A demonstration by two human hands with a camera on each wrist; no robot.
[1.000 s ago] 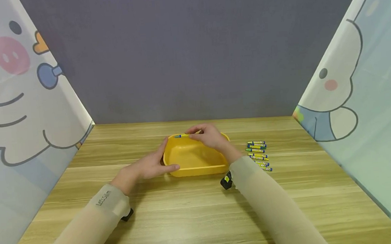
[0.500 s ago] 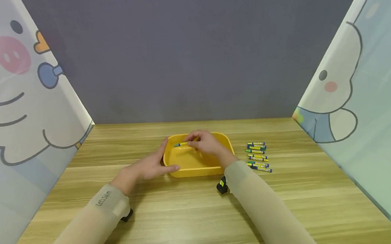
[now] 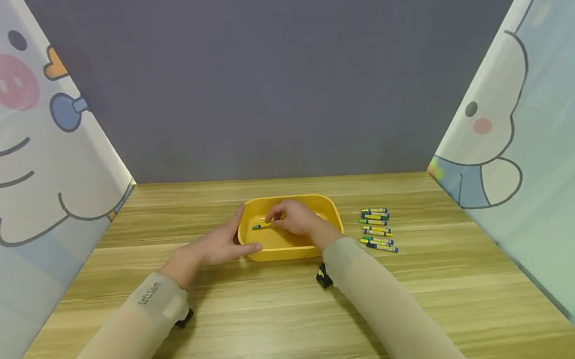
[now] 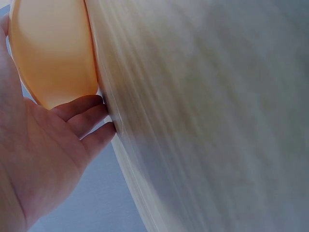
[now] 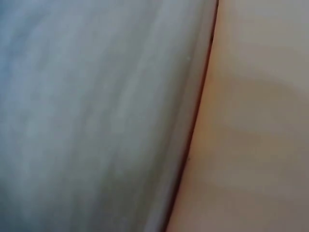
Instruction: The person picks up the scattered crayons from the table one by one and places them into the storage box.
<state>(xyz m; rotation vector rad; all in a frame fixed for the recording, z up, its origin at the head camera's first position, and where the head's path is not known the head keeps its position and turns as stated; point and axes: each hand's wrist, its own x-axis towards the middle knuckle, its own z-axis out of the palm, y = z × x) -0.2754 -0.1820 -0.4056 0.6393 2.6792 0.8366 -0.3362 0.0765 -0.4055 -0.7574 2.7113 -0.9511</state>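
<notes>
In the head view a yellow plastic tray [image 3: 292,253] stands on the wooden table. My right hand [image 3: 296,218] reaches down into it and pinches a yellow-wrapped crayon [image 3: 261,226] with a green tip pointing left; its other end is hidden by the fingers. My left hand [image 3: 219,244] rests against the tray's left end, thumb along the near rim and fingers spread along the side. From the left wrist, the fingers [image 4: 89,114] lie extended against the outside of the tray [image 4: 55,53]. The right wrist view shows only the tray wall [image 5: 251,121] and table.
Several crayons [image 3: 377,230], yellow and blue wrapped, lie in a loose column right of the tray. A dark grey panel [image 3: 275,80] rises behind the table, with printed cloths [image 3: 28,125] at both sides. A black wrist camera [image 3: 324,276] hangs beside the right cuff.
My right hand has carried the crayon from the tray's far rim down into the tray, toward me and slightly left. My left hand has stayed at the tray's left end.
</notes>
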